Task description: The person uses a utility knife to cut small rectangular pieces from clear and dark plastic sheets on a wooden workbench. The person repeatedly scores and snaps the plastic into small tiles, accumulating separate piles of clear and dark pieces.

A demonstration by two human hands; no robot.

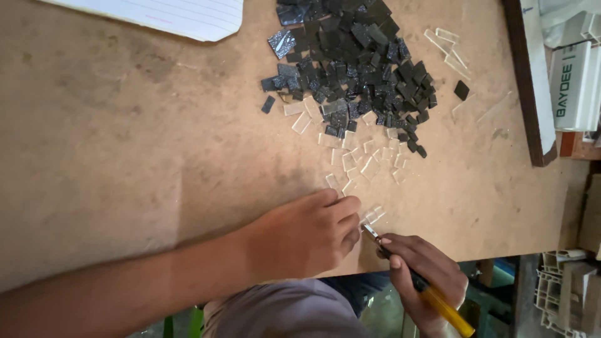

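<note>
My left hand (pixel 310 235) lies on the brown board (pixel 125 156), fingers curled down over a small clear glass piece (pixel 374 215) near the front edge. My right hand (pixel 422 272) grips a glass cutter (pixel 432 294) with a yellow handle; its metal tip touches the clear piece just beside my left fingertips. Beyond them, several clear glass pieces (pixel 360 159) are scattered, and further back lies a heap of dark glass pieces (pixel 357 62).
A sheet of lined paper (pixel 175 15) sits at the board's far left. A dark wooden strip (pixel 532 94) runs along the right, with a white box (pixel 573 84) beyond it. White plastic profiles (pixel 560 294) lie below the board's right edge.
</note>
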